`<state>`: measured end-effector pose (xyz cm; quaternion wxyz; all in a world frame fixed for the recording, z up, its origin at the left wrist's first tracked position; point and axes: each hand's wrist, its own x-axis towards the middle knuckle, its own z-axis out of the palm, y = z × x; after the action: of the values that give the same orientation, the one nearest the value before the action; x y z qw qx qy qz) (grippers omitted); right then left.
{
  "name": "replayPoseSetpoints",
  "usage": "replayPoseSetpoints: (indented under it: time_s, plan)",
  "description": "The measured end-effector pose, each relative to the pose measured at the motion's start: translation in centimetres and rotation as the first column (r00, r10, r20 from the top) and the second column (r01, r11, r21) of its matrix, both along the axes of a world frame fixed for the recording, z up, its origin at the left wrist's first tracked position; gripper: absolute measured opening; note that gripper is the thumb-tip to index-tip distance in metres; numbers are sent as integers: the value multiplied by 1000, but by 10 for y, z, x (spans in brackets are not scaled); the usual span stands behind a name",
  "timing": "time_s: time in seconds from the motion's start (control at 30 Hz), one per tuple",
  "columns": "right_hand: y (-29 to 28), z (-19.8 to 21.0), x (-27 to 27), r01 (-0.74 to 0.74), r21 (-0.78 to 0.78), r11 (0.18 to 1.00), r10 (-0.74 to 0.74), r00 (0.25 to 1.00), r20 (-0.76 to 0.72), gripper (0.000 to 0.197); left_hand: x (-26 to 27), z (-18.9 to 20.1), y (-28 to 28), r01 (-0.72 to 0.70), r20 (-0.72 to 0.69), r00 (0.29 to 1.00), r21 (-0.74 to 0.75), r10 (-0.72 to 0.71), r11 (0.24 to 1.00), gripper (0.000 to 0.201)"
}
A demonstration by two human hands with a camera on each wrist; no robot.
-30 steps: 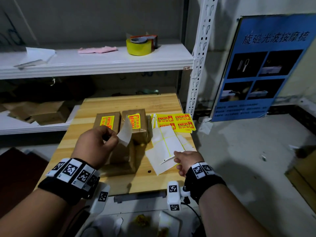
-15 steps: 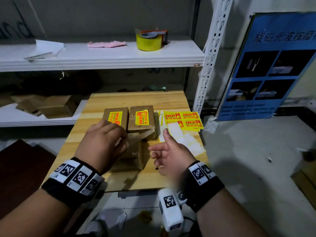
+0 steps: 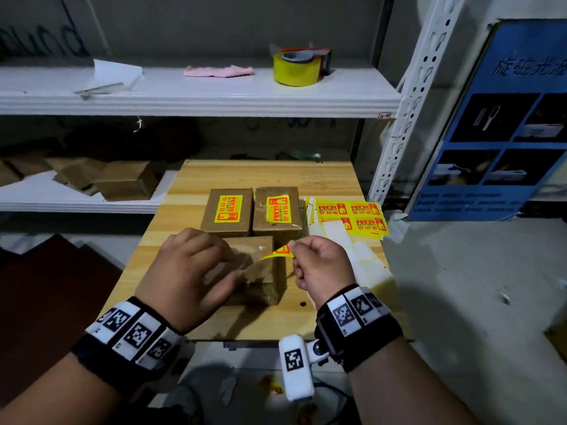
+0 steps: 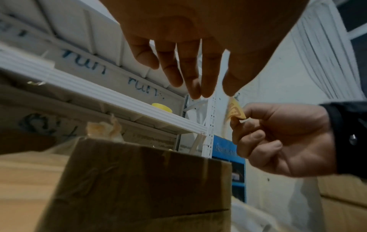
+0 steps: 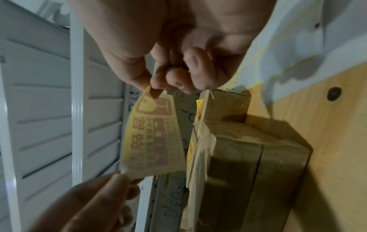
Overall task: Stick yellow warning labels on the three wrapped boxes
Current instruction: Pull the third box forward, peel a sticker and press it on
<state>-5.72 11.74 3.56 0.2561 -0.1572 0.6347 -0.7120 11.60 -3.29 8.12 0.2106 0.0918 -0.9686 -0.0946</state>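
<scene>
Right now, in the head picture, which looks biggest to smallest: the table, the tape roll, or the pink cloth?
1. Table
2. Tape roll
3. Pink cloth, close to the roll: wider but much flatter.

glossy taped cardboard box, pale wooden table, white metal shelf
</scene>
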Motion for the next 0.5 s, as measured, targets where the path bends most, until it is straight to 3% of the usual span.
replayPoseSetpoints:
  time_s: [0.07,0.17,0.23,0.3,0.37,0.5]
  plan:
    - [-3,-1,2,-4,-2,1000,4,994,-108,21,4,0,-4,-55,-17,998,103,57,993,38]
    - [-7,-1,5,-36,-40,999,30,987,-156,22,8,-3,-12,-91,-45,994,234,104,968,50]
    - [-10,2,8,-47,-66,997,36,987,-159,18,11,-5,-18,-102,-74,987,375,139,922,56]
    - [-13,3,10,-44,-96,994,30,989,-146,17,11,-9,-21,-93,-112,979,509,173,856,49]
    - [-14,3,10,-57,-112,992,39,987,-156,17,7,-11,-21,-66,-149,964,670,221,740,44]
    - [-19,-1,13,-92,-92,992,69,971,-230,16,-5,-14,-21,2,-146,936,912,320,411,44]
